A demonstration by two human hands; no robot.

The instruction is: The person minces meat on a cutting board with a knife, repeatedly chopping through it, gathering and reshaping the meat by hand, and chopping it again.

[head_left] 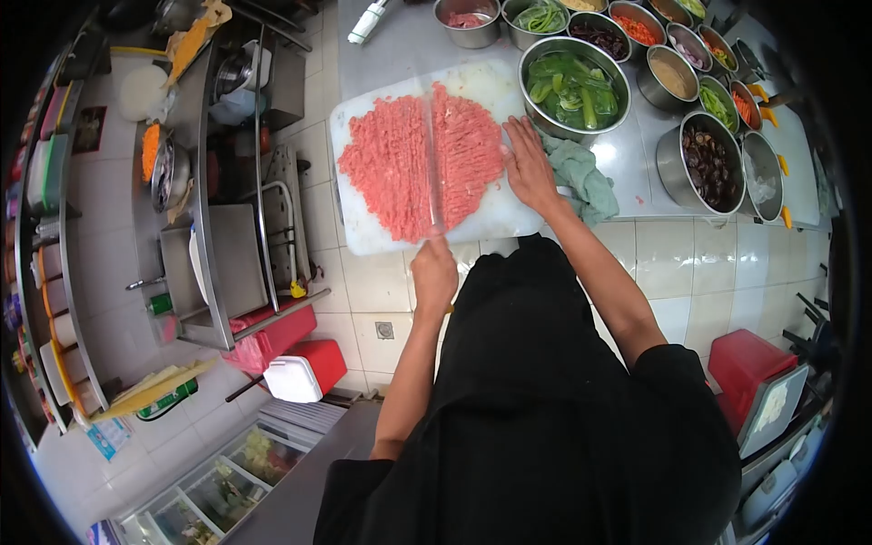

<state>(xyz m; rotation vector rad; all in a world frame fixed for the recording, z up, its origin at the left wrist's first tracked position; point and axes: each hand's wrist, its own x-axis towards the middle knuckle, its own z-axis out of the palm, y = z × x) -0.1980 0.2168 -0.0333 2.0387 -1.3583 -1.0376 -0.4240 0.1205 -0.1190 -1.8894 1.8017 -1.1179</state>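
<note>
A white cutting board [518,213] lies on a metal counter, with a wide, flattened layer of pink minced meat [386,159] on it. My left hand [434,272] is closed round the handle of a long knife [431,154], just off the board's near edge. The blade points away from me across the middle of the meat, and fine parallel lines mark the meat beside it. My right hand [531,168] rests with fingers extended on the board's right edge, holding nothing, beside a green cloth [581,177].
Behind my right hand stands a metal bowl [599,134] of green vegetables in liquid. Several metal pots stand at the right, one [674,186] with dark pieces. A white-handled tool [368,20] lies at the back left. Metal shelving [211,209] stands left, above a red-and-white box [322,363].
</note>
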